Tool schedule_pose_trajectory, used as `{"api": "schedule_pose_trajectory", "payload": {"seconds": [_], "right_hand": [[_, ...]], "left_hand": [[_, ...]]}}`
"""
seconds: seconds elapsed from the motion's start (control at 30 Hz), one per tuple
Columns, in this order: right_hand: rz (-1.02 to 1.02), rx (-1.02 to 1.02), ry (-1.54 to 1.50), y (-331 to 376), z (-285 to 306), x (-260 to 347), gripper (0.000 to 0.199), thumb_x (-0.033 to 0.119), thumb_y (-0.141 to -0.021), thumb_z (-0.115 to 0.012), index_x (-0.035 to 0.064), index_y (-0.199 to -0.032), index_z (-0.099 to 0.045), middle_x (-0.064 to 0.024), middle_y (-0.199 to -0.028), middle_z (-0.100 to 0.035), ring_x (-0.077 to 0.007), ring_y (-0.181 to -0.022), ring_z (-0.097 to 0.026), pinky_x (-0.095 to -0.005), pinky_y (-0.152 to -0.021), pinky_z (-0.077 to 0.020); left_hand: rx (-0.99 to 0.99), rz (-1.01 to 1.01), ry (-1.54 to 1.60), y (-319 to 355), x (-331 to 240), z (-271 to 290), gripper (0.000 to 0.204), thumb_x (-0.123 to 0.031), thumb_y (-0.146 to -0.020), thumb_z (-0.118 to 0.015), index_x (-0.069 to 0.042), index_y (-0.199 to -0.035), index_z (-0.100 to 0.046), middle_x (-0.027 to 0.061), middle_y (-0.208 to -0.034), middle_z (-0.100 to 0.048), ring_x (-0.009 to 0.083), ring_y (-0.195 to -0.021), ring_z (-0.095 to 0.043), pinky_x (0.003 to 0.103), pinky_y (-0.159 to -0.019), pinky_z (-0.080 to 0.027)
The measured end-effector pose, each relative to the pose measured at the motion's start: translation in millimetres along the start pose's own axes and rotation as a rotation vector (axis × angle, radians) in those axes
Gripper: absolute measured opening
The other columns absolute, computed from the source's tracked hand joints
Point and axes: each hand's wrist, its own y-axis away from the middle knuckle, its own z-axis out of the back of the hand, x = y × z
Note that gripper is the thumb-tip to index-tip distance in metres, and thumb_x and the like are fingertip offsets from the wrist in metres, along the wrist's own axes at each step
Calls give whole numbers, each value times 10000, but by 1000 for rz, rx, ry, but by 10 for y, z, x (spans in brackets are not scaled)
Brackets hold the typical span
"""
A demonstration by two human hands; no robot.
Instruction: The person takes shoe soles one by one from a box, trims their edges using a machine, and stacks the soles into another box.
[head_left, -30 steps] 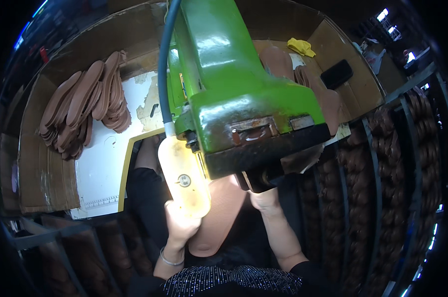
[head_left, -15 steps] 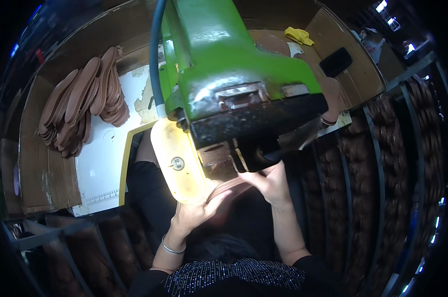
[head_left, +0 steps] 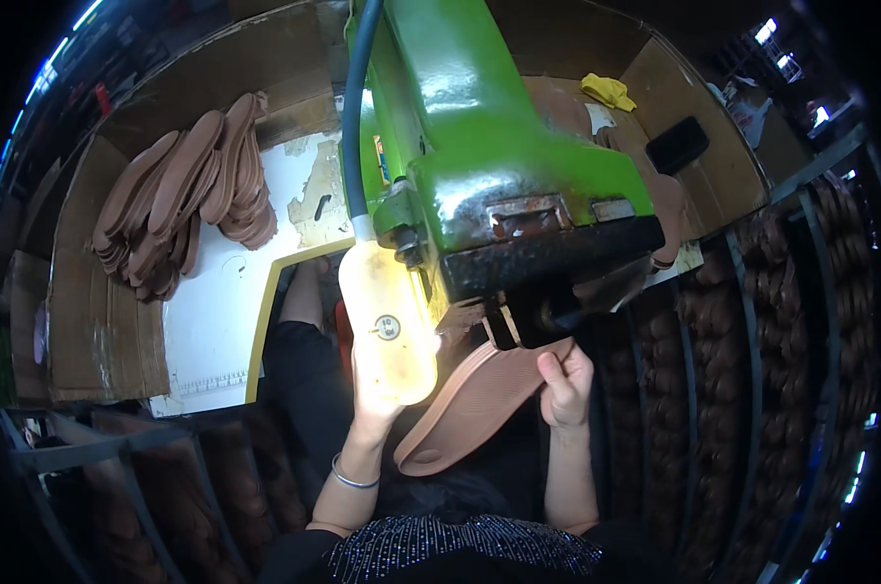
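Note:
My right hand (head_left: 567, 384) grips a brown shoe sole (head_left: 479, 404), thumb pressed on its ridged face. The sole slants, heel end toward me and to the left, and its far end reaches up under the black head of a green machine (head_left: 538, 185). Whether it touches the black roller-like part (head_left: 533, 321) there, I cannot tell. My left hand (head_left: 367, 399), with a bangle on its wrist, is raised behind a glowing oblong lamp (head_left: 390, 326). The lamp hides most of its fingers and anything they may hold.
On the white tabletop (head_left: 202, 331) at left lies a pile of brown soles (head_left: 182, 185), walled by cardboard (head_left: 90, 321). A yellow cloth (head_left: 609, 91) and a dark phone-like object (head_left: 678, 145) lie at the far right. Racks packed with soles (head_left: 708, 360) flank me on both sides.
Both hands were together at the sole under the machine head. Now my right hand has turned the sole's broad face into view, while my left has come away behind the lamp. The view has shifted slightly.

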Motion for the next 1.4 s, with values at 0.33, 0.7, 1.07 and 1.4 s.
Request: {"api": "schedule_pose_trajectory", "payload": {"seconds": [0.33,0.7,1.07,1.4], "right_hand": [[132,27,208,127,153,206,375,155,-839,-646,-96,-1094,-533,-115,-1041,-604,-155,-967,-556,-273,-902,-407],[144,-203,-157,83,281,-102,415,127,-883,-564,6,-1246,-405,-99,-1189,-507,-196,-1103,-485,-362,-978,-363],[56,-367,-57,125,632,134,398,155,-823,-590,15,-1168,-450,-86,-1012,-565,-185,-850,-557,-326,-585,-464],[109,-235,-29,-130,-40,163,211,75,-750,-571,27,-937,-484,-58,-887,-538,-123,-826,-511,-254,-780,-416]], "left_hand": [[230,354,-469,282,425,417,230,-147,-931,-478,35,-838,-584,76,-543,-571,173,-484,-585,273,-488,-464],[57,42,-149,393,-120,9,317,-76,-754,-721,44,-1014,-585,95,-965,-642,134,-863,-601,264,-801,-479],[-124,-332,-410,-47,-100,-541,222,-85,-701,-760,-21,-892,-666,46,-809,-628,121,-693,-552,247,-680,-428],[-360,-159,-62,199,-211,39,115,-13,-759,-634,4,-740,-522,51,-757,-591,72,-650,-540,198,-615,-432]]}}
